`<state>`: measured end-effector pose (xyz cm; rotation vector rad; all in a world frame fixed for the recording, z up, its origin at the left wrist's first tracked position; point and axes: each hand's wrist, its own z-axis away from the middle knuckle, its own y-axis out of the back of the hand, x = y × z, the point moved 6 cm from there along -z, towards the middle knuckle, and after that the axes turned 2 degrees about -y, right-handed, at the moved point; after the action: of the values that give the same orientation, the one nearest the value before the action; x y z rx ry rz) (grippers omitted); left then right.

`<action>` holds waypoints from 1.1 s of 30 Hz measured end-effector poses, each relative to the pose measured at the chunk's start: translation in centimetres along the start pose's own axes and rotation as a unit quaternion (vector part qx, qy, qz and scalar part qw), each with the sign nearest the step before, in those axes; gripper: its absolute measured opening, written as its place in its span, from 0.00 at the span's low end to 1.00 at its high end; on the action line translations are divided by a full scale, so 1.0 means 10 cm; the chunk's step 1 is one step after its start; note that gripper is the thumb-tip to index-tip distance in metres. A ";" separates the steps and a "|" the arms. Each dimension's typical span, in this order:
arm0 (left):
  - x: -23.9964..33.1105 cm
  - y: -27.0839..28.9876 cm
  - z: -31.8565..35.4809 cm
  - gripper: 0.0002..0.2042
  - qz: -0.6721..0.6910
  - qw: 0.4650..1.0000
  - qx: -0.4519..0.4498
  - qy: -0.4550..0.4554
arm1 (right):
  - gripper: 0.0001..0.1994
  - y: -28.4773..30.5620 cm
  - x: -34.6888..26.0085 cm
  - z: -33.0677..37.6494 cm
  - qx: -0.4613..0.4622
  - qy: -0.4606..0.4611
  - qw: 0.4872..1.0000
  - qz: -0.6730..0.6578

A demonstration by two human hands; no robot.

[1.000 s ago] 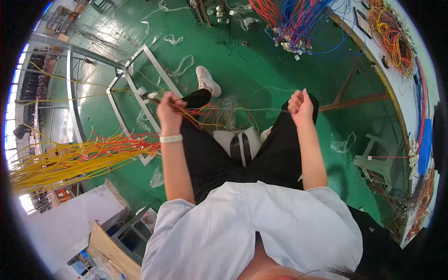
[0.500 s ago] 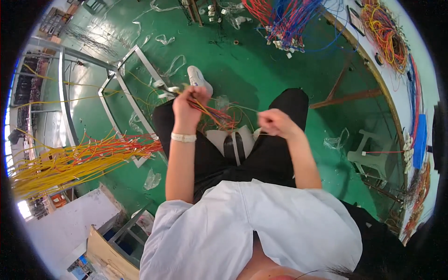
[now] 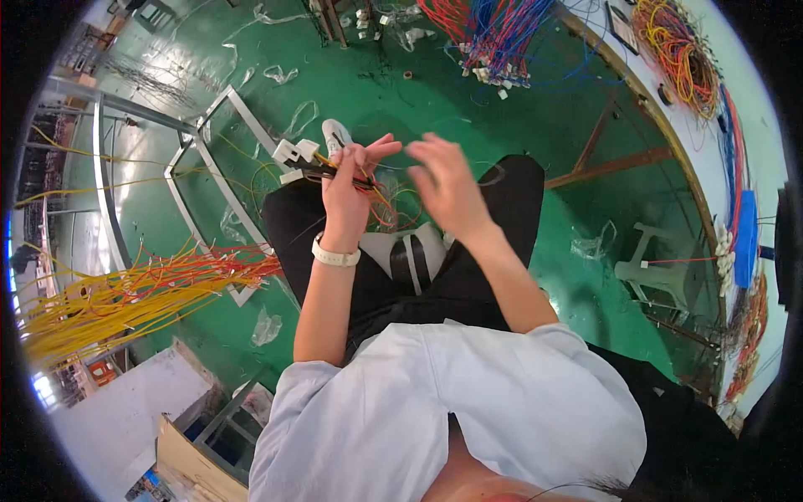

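My left hand is closed around a bundle of thin wires with white plastic connectors at its left end. Red and orange strands droop from the bundle over my lap. My right hand hovers just right of the bundle, fingers spread and blurred; whether it pinches a wire is unclear. A white band circles my left wrist. I sit in black trousers and a pale shirt, with a white stool between my knees.
A long sheaf of yellow and red wires lies at the left over a metal frame on the green floor. Blue and red wire bunches hang at the top. A bench with orange wire coils runs along the right.
Both hands have come together in front of me. The left hand with the wire bundle rose and moved right; the right hand swung left toward the bundle.
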<state>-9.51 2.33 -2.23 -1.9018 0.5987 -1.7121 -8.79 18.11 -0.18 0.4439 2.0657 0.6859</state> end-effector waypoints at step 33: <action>0.68 -0.15 -0.09 0.21 0.069 0.993 0.072 -0.062 | 0.24 -0.33 -0.54 -0.19 -0.083 0.045 0.988 -0.124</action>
<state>-9.63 -0.89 4.03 -1.8061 0.5320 -1.4972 -7.63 12.00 2.15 0.0594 2.0829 0.7296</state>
